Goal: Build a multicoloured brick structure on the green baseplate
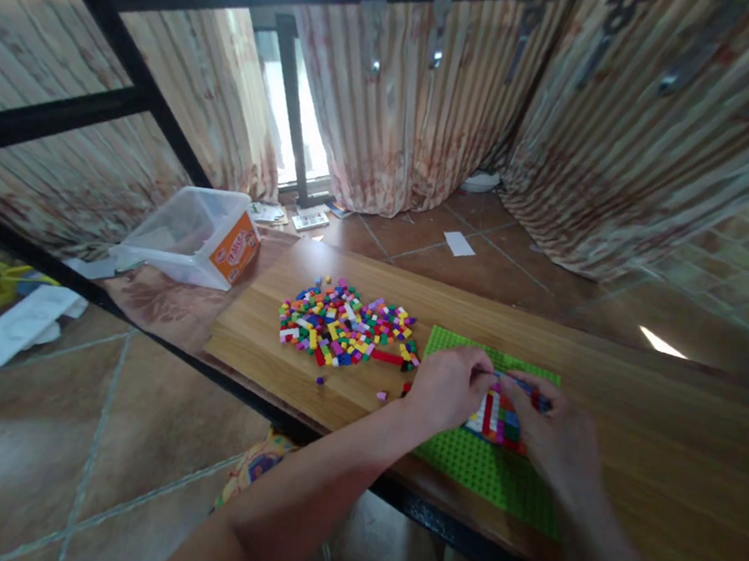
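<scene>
A green studded baseplate (487,470) lies on the wooden table, with a block of multicoloured toy bricks (504,424) built up on its middle. My left hand (450,387) is over the block's left side, its fingers curled in a pinch. From the other side my right hand (558,433) reaches across the block, thumb and fingers closed near the left fingertips. Whatever is between the fingers of either hand is too small and covered to make out. Both hands hide part of the block.
Loose toy bricks (347,328) are heaped on the wooden table (670,448) left of the baseplate, with a few strays near its front edge. A clear plastic box (180,236) with an orange label stands beyond the left end. Black metal bars (128,55) cross overhead and left.
</scene>
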A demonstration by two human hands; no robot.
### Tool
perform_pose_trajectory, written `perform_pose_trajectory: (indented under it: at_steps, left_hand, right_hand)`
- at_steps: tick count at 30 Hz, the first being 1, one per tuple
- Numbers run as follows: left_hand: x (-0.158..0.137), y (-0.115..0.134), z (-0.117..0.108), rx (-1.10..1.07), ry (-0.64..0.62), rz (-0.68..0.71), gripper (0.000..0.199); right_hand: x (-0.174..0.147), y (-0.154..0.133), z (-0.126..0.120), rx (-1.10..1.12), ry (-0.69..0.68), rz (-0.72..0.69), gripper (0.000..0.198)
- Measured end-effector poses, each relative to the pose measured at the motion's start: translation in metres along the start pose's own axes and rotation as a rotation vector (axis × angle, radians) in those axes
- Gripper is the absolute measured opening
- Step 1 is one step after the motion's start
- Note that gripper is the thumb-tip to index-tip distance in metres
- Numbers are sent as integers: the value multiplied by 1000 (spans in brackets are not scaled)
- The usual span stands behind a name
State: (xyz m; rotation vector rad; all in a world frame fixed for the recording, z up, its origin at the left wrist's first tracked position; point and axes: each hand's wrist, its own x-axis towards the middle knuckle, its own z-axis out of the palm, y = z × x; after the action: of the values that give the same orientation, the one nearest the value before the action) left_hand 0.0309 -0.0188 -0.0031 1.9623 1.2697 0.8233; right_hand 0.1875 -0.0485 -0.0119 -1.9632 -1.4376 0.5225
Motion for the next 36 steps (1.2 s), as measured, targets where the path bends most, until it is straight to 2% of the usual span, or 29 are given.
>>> perform_pose_trajectory:
  at_steps: [5, 13, 16, 19, 22, 24, 27, 30, 36]
  left_hand:
    - [1, 0, 2, -25, -9, -46, 12]
    - [4, -7, -8, -28, 12, -14, 14]
    - [12, -14, -28, -6, 109, -45, 15]
    - [20, -27, -60, 116, 252, -89, 16]
    - [24, -50, -96, 306, 412, -238, 20]
    - [24, -69, -117, 427, 456, -330, 29]
    - [23, -98, -139, 519, 463, -432, 40]
    - [24, -115, -149, 557, 415, -498, 45]
    - [27, -114, -145, 670, 278, -446, 30]
  right_hand:
    - [2, 4, -1, -58, -27, 18, 47]
    - [3, 9, -2, -49, -12, -35, 47]
    - [4, 9, -4, -45, -54, -2, 51]
    - [5, 9, -4, -43, -89, 20, 54]
    - [5, 11, -4, -50, -97, 4, 56]
    - [5, 13, -4, -57, -95, -5, 57]
    - [5, 14, -4, -68, -93, -9, 57]
    - [5, 14, -4, -75, -97, -23, 56]
    - [4, 7, -5, -67, -117, -4, 58]
